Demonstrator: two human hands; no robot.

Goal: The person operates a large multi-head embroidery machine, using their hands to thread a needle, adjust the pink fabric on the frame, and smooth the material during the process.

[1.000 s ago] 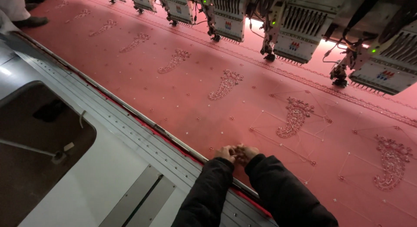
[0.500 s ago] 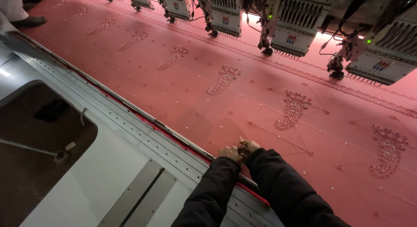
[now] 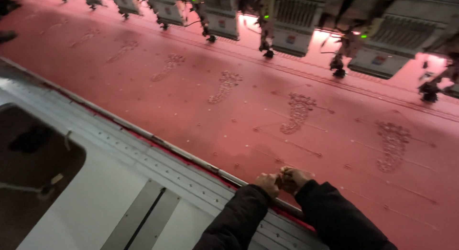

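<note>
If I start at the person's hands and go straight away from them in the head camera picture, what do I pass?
hands → red cloth → stitched foot-shaped pattern → row of embroidery machine heads

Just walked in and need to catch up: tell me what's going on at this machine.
A person in dark sleeves has both hands together at the near edge of a stretched red fabric, the left hand and right hand touching, apparently pinching something too small to make out. The fabric carries a row of embroidered foot-shaped motifs. Above it hangs a line of embroidery heads. A metal frame rail borders the fabric beside the grey machine table.
</note>
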